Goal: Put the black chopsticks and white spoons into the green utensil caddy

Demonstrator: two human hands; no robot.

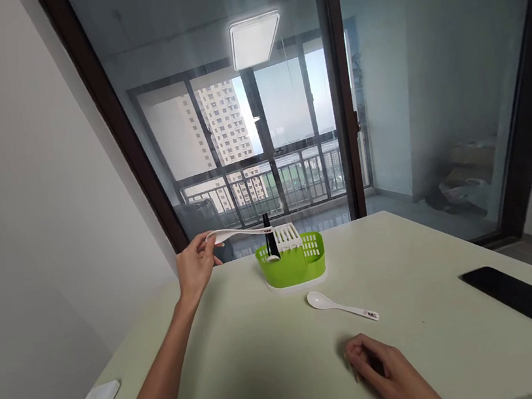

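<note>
Pale surface [280, 369] carries green caddy [293, 263] w/ white insert. Your left hand [195, 267] pinches a white spoon [238, 233] level above caddy's left edge; right hand [386, 367] rests curled, empty, near 2nd spoon [341, 305]

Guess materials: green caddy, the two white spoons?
Green caddy: likely moulded plastic, uniform glossy colour, slotted wall. Spoon on table: glossy white, melamine or ceramic, can't tell. Spoon in left hand: same white look, over the caddy.
</note>
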